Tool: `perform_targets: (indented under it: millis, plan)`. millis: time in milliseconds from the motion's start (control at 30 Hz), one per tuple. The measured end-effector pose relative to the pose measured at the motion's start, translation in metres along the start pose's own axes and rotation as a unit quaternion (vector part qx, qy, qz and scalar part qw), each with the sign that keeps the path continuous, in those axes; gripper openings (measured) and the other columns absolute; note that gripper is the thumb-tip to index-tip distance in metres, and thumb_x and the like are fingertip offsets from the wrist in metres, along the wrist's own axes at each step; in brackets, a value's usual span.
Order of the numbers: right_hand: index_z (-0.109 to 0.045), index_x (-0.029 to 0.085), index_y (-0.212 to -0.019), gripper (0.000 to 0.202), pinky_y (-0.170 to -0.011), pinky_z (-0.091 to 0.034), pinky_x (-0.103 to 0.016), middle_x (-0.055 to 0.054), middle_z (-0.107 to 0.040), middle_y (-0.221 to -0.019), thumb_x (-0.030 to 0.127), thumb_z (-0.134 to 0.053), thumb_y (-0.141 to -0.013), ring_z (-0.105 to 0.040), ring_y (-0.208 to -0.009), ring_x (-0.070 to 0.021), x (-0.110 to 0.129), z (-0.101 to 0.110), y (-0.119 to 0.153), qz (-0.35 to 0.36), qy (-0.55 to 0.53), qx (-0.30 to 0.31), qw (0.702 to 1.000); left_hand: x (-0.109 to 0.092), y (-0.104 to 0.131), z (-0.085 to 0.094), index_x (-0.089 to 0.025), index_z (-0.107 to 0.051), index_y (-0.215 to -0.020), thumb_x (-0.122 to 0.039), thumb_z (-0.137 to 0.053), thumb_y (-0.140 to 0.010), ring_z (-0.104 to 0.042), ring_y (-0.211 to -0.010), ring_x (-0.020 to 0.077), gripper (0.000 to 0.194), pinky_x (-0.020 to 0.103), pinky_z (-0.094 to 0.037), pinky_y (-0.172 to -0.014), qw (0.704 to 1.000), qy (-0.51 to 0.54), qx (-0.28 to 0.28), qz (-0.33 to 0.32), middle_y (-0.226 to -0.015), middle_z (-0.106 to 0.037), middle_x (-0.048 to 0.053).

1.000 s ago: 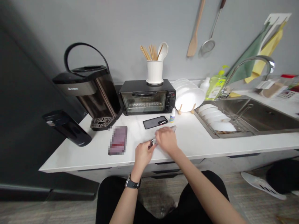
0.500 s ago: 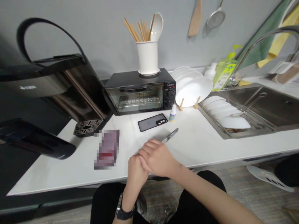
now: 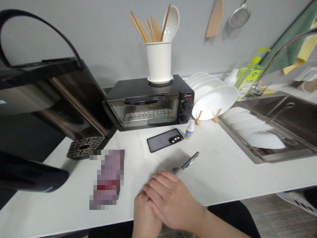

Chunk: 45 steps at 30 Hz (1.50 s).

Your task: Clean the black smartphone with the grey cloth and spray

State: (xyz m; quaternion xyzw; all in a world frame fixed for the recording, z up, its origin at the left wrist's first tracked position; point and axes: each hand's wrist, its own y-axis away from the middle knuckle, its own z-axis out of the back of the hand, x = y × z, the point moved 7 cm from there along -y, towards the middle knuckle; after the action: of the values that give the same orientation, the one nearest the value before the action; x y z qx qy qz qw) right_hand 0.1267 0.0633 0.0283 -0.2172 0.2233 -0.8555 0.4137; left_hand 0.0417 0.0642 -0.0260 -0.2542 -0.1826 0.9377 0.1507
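My right hand (image 3: 173,200) lies over my left hand (image 3: 145,215), its fingers closed around it at the counter's front edge. The left hand's fingers are mostly hidden under the right, so I cannot tell how they are bent. Just beyond the right knuckles a silver and white pen (image 3: 189,161) lies slanted on the white counter (image 3: 223,175), its near end partly behind that hand. Farther back lies a phone case (image 3: 162,141) with a black rim, beside a small white bottle (image 3: 190,129). A blurred-out purple item (image 3: 109,177) lies to the left.
A black toaster oven (image 3: 151,110) stands at the back, a white holder (image 3: 159,61) with chopsticks and a spoon on top. At left are a dark drink machine (image 3: 84,109) and a black cylinder (image 3: 29,173). White plates (image 3: 215,102) and a sink (image 3: 304,115) are at right.
The view has shifted closer and tilted, so the counter items appear larger and lower. My hands stay clasped; the watch on my left wrist has gone out of view.
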Motion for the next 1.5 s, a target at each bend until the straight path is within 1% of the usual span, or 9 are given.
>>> perform_targets:
  millis: [167, 233, 433, 600, 833, 1000, 1167, 1367, 1500]
  plan:
    - [-0.07, 0.019, -0.094, 0.035, -0.096, -0.039, -0.043, -0.007, -0.072, -0.091, 0.027, -0.039, -0.108, -0.06, -0.093, -0.025, -0.067, 0.033, 0.015, -0.211, 0.066, -0.058, 0.974, -0.006, -0.006, 0.007, -0.026, -0.075, -0.111, -0.018, -0.055, -0.098, -0.08, -0.087, 0.0194, 0.025, 0.025, -0.064, -0.076, 0.996, 0.088, 0.025, -0.008, -0.101, -0.083, 0.002]
    - [-0.068, 0.02, -0.085, 0.036, -0.104, -0.036, -0.045, -0.006, -0.071, -0.09, 0.021, -0.039, -0.106, -0.061, -0.097, -0.0249, -0.069, 0.032, 0.017, -0.25, 0.07, -0.071, 0.963, -0.008, -0.007, 0.009, -0.028, -0.073, -0.119, -0.022, -0.056, -0.1, -0.08, -0.093, 0.0193, 0.026, 0.025, -0.064, -0.081, 0.995, 0.092, 0.021, -0.018, -0.109, -0.082, 0.001]
    - [-0.07, 0.016, -0.104, 0.029, -0.096, -0.042, -0.038, -0.007, -0.074, -0.101, 0.028, -0.044, -0.105, -0.062, -0.097, -0.0233, -0.011, 0.005, 0.006, -0.06, -0.002, -0.054, 0.997, -0.004, 0.001, 0.002, -0.023, -0.067, -0.069, -0.014, -0.051, -0.086, -0.07, -0.05, 0.0214, 0.025, 0.028, -0.057, -0.046, 0.998, 0.041, 0.029, -0.048, -0.063, -0.074, 0.003]
    - [-0.068, 0.019, -0.085, 0.033, -0.102, -0.036, -0.045, -0.007, -0.073, -0.092, 0.02, -0.041, -0.105, -0.063, -0.094, -0.0252, -0.07, 0.036, 0.015, -0.258, 0.09, -0.067, 0.96, -0.006, -0.005, 0.007, -0.028, -0.072, -0.117, -0.017, -0.054, -0.098, -0.081, -0.094, 0.0193, 0.028, 0.026, -0.064, -0.087, 0.994, 0.105, 0.024, -0.025, -0.104, -0.083, 0.0]
    - [-0.071, 0.02, -0.099, 0.034, -0.094, -0.044, -0.036, -0.004, -0.075, -0.093, 0.026, -0.038, -0.107, -0.063, -0.09, -0.0213, -0.017, 0.015, 0.007, -0.107, -0.009, -0.101, 0.989, -0.004, 0.002, 0.001, -0.023, -0.071, -0.081, -0.01, -0.05, -0.085, -0.076, -0.06, 0.022, 0.025, 0.028, -0.064, -0.058, 0.997, 0.061, 0.029, -0.044, -0.069, -0.077, 0.003]
    - [-0.071, 0.022, -0.087, 0.032, -0.111, -0.033, -0.048, -0.005, -0.075, -0.094, 0.018, -0.043, -0.103, -0.065, -0.104, -0.0261, -0.058, 0.035, 0.019, -0.296, 0.082, -0.11, 0.945, -0.006, -0.003, 0.004, -0.028, -0.07, -0.122, -0.015, -0.053, -0.096, -0.08, -0.097, 0.0201, 0.033, 0.03, -0.063, -0.095, 0.994, 0.096, 0.024, -0.037, -0.11, -0.082, 0.001]
    - [-0.072, 0.02, -0.104, 0.032, -0.106, -0.04, -0.036, -0.004, -0.078, -0.099, 0.022, -0.04, -0.104, -0.066, -0.098, -0.0198, -0.014, 0.017, 0.008, -0.116, 0.001, -0.138, 0.984, -0.011, -0.002, 0.01, -0.023, -0.069, -0.074, -0.012, -0.045, -0.09, -0.071, -0.051, 0.0195, 0.03, 0.026, -0.06, -0.051, 0.997, 0.066, 0.006, -0.046, -0.064, -0.075, 0.003]
    - [-0.07, 0.021, -0.093, 0.031, -0.107, -0.035, -0.046, -0.005, -0.075, -0.097, 0.018, -0.041, -0.103, -0.064, -0.099, -0.0246, -0.053, 0.027, 0.016, -0.276, 0.073, -0.111, 0.952, -0.006, -0.004, 0.008, -0.027, -0.072, -0.118, -0.018, -0.054, -0.099, -0.081, -0.091, 0.0198, 0.028, 0.025, -0.064, -0.079, 0.996, 0.087, 0.015, -0.015, -0.105, -0.083, 0.002]
    - [-0.07, 0.021, -0.092, 0.034, -0.102, -0.041, -0.039, -0.005, -0.075, -0.095, 0.022, -0.039, -0.105, -0.064, -0.096, -0.0229, -0.017, 0.013, 0.0, -0.143, 0.004, -0.098, 0.985, -0.009, -0.001, 0.008, -0.022, -0.072, -0.077, -0.016, -0.047, -0.096, -0.072, -0.052, 0.0202, 0.032, 0.027, -0.056, -0.048, 0.999, 0.037, -0.004, -0.04, -0.065, -0.075, 0.004]
